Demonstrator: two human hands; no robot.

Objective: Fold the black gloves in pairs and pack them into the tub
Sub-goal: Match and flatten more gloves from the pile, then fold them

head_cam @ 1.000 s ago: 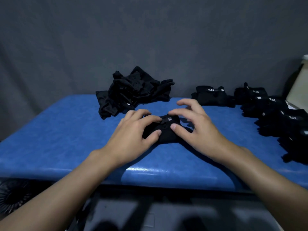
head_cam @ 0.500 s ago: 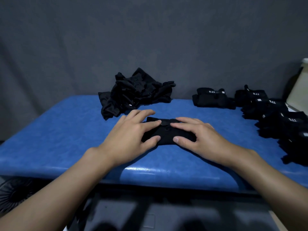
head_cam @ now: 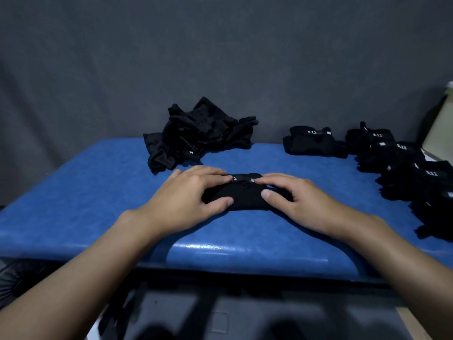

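Both hands, the left hand [head_cam: 186,192] and right hand [head_cam: 301,200], lie nearly flat, fingers on top and thumbs at the near edge, pressing the soft black knit glove bundle [head_cam: 245,196] onto the glossy blue padded table [head_cam: 85,200]. Its white-lettered cuff band shows now, unlike a moment earlier. A crumpled heap of loose black gloves [head_cam: 198,136] sits behind.

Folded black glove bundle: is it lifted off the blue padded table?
No, the glove bundle lies flat on the blue table under the left hand and right hand.

pale tub [head_cam: 441,128] — perhaps — cut off right | folded pair [head_cam: 245,198] ends covered
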